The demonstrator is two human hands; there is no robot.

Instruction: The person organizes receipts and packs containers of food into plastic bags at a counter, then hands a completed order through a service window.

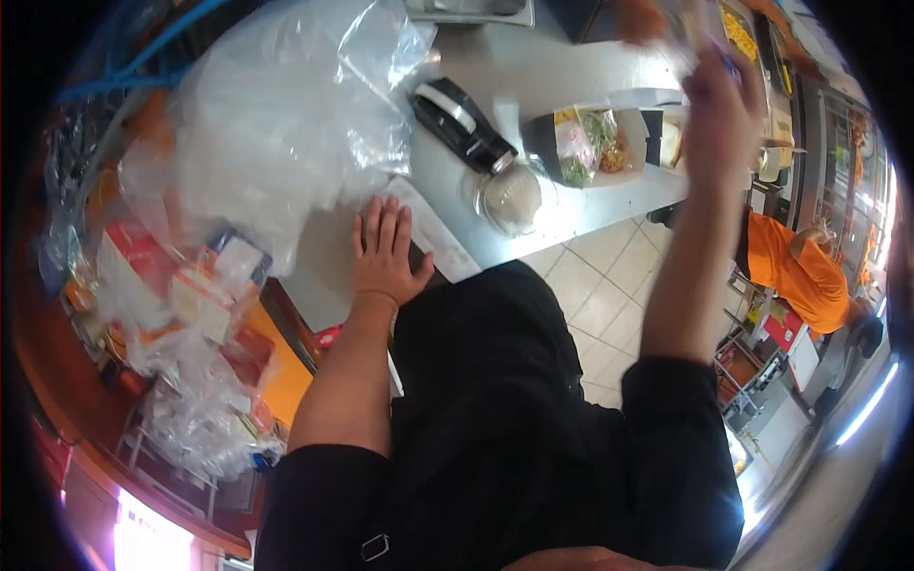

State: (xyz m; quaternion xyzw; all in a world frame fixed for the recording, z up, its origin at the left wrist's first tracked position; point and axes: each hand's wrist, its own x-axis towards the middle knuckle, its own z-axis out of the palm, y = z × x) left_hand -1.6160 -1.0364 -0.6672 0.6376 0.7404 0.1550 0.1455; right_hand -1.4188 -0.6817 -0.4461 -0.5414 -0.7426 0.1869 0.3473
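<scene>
My left hand (389,253) lies flat, fingers spread, on the edge of a metal counter (493,243), beside a pale, flat board (435,232). My right hand (725,93) is raised at the upper right, motion-blurred, fingers curled around something thin that I cannot make out. An orange-brown blurred item (639,21) is just left of it. On the counter between my hands are a black bottle-like object with a white band (460,125), a round clear container with pale contents (513,198), and an opened bag (621,146) holding greens and bagged food.
Large clear plastic bags (278,121) cover the counter's left side. Packets and crumpled plastic (200,400) fill the lower left. A dark box (571,18) and a metal tray (471,11) stand at the back. A person in an orange shirt (796,271) is at the right, beyond the tiled floor (607,292).
</scene>
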